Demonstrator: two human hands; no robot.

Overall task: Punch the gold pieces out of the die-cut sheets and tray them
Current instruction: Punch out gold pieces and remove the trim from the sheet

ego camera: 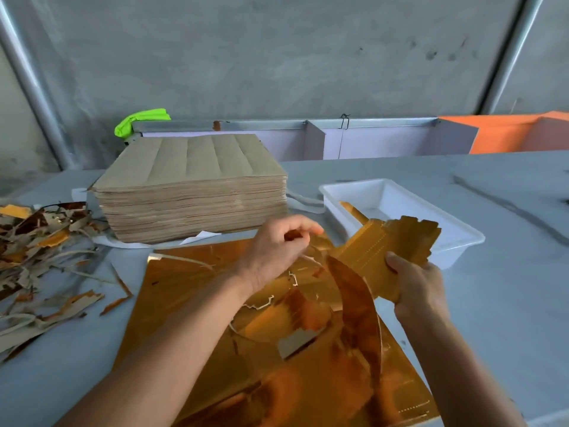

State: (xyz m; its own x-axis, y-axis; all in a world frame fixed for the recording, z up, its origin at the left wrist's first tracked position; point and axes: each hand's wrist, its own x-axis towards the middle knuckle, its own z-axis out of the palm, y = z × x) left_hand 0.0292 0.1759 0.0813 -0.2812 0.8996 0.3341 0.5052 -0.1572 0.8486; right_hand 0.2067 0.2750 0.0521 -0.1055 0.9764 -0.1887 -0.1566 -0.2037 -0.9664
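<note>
Fingers (392,260) of the right hand (415,285) clench a gold piece (397,241) beside the white tray (462,238); left hand (277,245) pinches gold scrap (317,241) above the die-cut sheet (191,291).

Far right: bare table (508,272) beyond the white tray (455,241), open to a hand.
Back right: clear table behind the tray, up to the partitioned boxes (314,140).
Centre back: tall stack of brown sheets (191,192) blocks a low reach.
Left: scrap pile (37,260) covers the table.
Front centre: gold sheet (277,349) with a raised curled strip (360,309).
Tray mouth: near end overhung by gold pieces (397,241), far end open.
</note>
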